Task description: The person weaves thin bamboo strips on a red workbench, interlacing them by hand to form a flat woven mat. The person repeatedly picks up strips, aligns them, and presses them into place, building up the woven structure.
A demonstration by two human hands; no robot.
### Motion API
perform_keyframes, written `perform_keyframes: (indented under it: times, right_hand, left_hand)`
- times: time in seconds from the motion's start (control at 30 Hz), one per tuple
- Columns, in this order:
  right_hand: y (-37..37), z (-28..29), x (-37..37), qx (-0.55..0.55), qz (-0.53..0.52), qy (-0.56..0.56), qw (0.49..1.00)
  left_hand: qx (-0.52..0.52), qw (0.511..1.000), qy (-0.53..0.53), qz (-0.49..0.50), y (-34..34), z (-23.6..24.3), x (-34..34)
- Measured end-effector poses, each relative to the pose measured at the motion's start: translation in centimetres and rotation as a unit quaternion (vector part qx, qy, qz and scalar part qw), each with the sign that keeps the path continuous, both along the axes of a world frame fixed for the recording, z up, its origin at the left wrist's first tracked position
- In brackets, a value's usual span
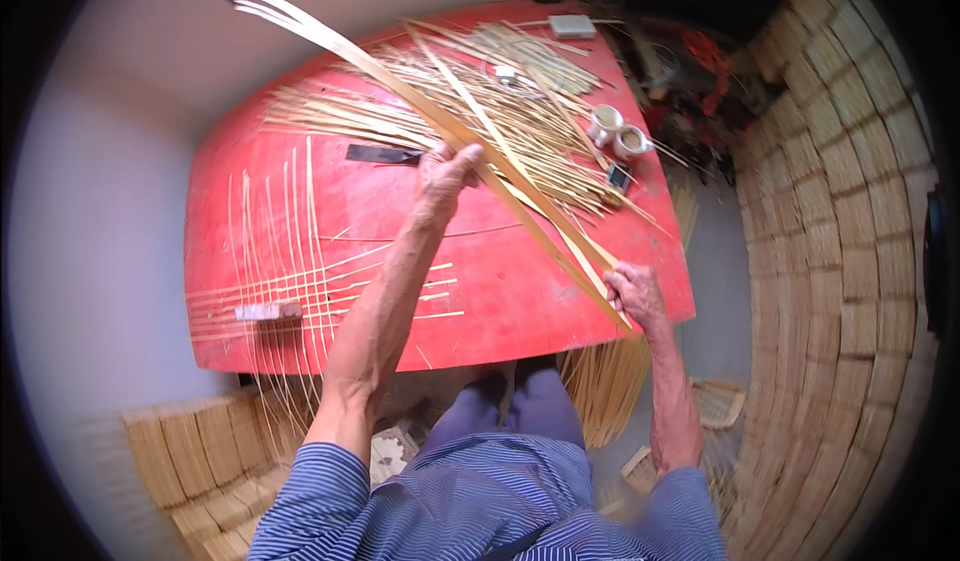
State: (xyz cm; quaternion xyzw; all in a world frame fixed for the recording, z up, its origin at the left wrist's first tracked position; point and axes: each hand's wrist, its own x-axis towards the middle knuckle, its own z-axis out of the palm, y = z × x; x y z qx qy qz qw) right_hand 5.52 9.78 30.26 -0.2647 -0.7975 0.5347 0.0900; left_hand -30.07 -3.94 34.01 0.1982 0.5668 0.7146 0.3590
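Observation:
My left hand (448, 171) is closed around long pale bamboo strips (395, 86) that cross the view diagonally from upper left to lower right. My right hand (634, 291) grips the lower part of the same strips near the table's front right. Below my arms is the red table (560, 291). A loose grid of thin woven strips (310, 291) lies at its left, with a pale block (262, 312) on it. A dark flat tool (372, 154), partly hidden, lies behind my left hand. A large heap of loose strips (530, 121) covers the back of the table.
Two white mugs (605, 121), a small dark device (617, 178) and a white box (572, 26) sit at the right and back. Stacks of woven pieces (830, 221) line the right side; more (190, 451) are at lower left. Bundled strips (600, 391) stand below the table.

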Motion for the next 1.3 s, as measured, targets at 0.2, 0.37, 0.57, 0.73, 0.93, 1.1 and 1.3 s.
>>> perform_keyframes:
  times: [0.2,0.37,0.57,0.73,0.93,1.1,1.3]
  right_hand:
    - [3.2,-1.5,-1.3,-0.181,-0.027,-0.141,0.973]
    - [4.9,-4.7,-1.2,-0.218,-0.021,-0.192,0.957]
    - [6.4,-7.1,-0.5,-0.257,-0.028,-0.205,0.944]
    - [8.1,-8.2,-0.9,-0.233,-0.015,-0.210,0.949]
    - [7.8,-6.0,-1.7,-0.241,-0.011,-0.205,0.949]
    - [6.6,-4.2,-0.7,-0.237,0.039,-0.233,0.942]
    - [5.7,-5.4,4.1,-0.026,0.182,-0.215,0.959]
  left_hand:
    - [-0.060,0.990,-0.125,0.013,2.8,-10.4,-1.5]
    - [-0.180,0.959,-0.202,0.088,3.9,-18.7,1.3]
    - [-0.227,0.924,-0.281,0.123,3.2,-23.0,4.8]
    - [-0.198,0.926,-0.285,0.149,3.7,-23.4,4.8]
    - [-0.456,0.883,0.036,0.104,5.3,-23.3,3.7]
    - [-0.130,0.913,-0.366,0.128,7.2,-19.8,3.3]
    - [-0.167,0.937,-0.196,0.236,4.1,-14.9,-0.6]
